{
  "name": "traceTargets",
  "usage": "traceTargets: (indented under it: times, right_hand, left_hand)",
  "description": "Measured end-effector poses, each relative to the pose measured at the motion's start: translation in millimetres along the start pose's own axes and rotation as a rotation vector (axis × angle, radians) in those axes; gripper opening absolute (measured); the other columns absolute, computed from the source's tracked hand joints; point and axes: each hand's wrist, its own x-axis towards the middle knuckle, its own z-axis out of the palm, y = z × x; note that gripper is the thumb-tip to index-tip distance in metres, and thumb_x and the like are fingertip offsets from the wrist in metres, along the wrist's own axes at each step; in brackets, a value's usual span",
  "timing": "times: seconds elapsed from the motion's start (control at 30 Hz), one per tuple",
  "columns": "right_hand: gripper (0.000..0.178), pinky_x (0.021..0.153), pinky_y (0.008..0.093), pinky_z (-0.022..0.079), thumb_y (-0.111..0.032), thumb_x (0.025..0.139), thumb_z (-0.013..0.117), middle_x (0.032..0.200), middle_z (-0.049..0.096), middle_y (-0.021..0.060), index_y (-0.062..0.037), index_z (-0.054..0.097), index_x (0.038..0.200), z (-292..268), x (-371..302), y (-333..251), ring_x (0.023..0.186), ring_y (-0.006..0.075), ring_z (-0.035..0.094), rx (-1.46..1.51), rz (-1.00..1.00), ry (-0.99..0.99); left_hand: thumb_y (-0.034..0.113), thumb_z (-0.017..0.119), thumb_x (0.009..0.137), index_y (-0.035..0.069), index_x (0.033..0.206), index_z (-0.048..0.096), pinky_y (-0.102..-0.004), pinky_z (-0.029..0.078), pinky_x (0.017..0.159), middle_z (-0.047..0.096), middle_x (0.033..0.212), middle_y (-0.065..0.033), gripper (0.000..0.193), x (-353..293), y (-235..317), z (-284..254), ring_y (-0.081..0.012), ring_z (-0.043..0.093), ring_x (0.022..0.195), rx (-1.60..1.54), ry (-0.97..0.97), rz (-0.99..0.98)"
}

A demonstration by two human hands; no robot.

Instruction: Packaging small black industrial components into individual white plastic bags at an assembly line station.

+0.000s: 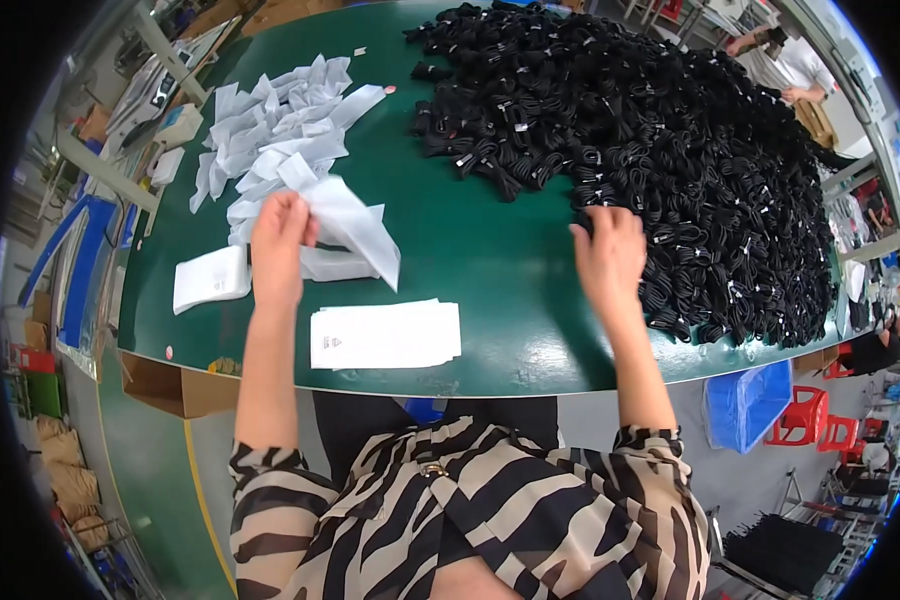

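Left hand (284, 228): thumb and fingers pinching one end of a whitish bag (355, 222), held up over the left half of the green table (500, 270). The bag's free end slants down to the right, above another pale bag lying flat.

Right hand (611, 252): at the left edge of the cable pile (700, 180), thumb out from the fingers, fingertips by the coiled black bundles. Can't tell from this angle if it grips one.

Cable pile fills the right side, near to far, each bundle coiled and tied. Crumpled bags (280, 125) heaped far left, just beyond the left hand; can't tell what's inside them. Left stack (212, 278) of white bags just left of the left forearm. Near stack (385, 335), flat, white, slightly fanned at its right end, sits by the near edge between the forearms.

Floor, right: blue bin (748, 408), red stools (802, 415) beside it. Open carton (170, 385) below the table's near left edge. Co-worker (805, 70) in a light top, far right, beyond the pile.
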Motion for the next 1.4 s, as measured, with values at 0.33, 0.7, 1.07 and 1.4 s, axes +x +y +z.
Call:
traceTargets:
  times: [0.33, 0.7, 1.07, 1.4]
  right_hand:
    - [0.045, 0.075, 0.0468, 0.053, -0.004, 0.081, 0.063, 0.094, 0.061, 0.0171, -0.0072, 0.058, 0.126, 3.6, -28.6, -12.0, 0.083, 0.0374, 0.062, 0.228, -0.096, -0.312]
    - [0.039, 0.072, 0.0440, 0.051, -0.001, 0.080, 0.068, 0.095, 0.059, 0.0174, -0.0056, 0.064, 0.119, -15.1, -37.5, -32.1, 0.084, 0.0350, 0.063, 0.177, -0.344, -0.389]
    - [0.025, 0.061, 0.0306, 0.049, -0.016, 0.093, 0.069, 0.090, 0.061, 0.0122, 0.0021, 0.059, 0.108, -22.8, -64.1, -63.3, 0.065, 0.0165, 0.062, 0.989, -0.077, -0.721]
    - [0.023, 0.051, 0.0278, 0.044, -0.024, 0.098, 0.063, 0.068, 0.061, 0.0075, -0.0027, 0.063, 0.106, -16.4, -68.3, -66.7, 0.052, 0.0135, 0.055, 1.455, 0.793, -1.444]
  left_hand:
    - [0.001, 0.072, 0.083, 0.004, 0.103, 0.065, -0.0306, 0.049, 0.075, 0.061, 0.105, -0.0090, 0.021, -104.0, -18.3, 62.4, -0.0199, 0.059, 0.090, 0.647, -0.344, 0.180]
    - [0.001, 0.072, 0.081, 0.002, 0.093, 0.061, -0.0377, 0.049, 0.073, 0.057, 0.096, -0.0125, 0.016, -125.7, -43.2, 71.9, -0.0308, 0.058, 0.087, 0.706, -0.404, 0.339]
    - [-0.006, 0.066, 0.085, 0.000, 0.090, 0.060, -0.0320, 0.049, 0.068, 0.061, 0.087, -0.0101, 0.010, -129.8, -38.3, 72.8, -0.0230, 0.060, 0.079, 0.613, -0.282, 0.147]
    - [-0.009, 0.066, 0.080, 0.002, 0.090, 0.060, -0.0333, 0.049, 0.073, 0.062, 0.095, -0.0098, 0.015, -129.7, -27.7, 83.8, -0.0253, 0.059, 0.084, 0.491, -0.376, 0.416]
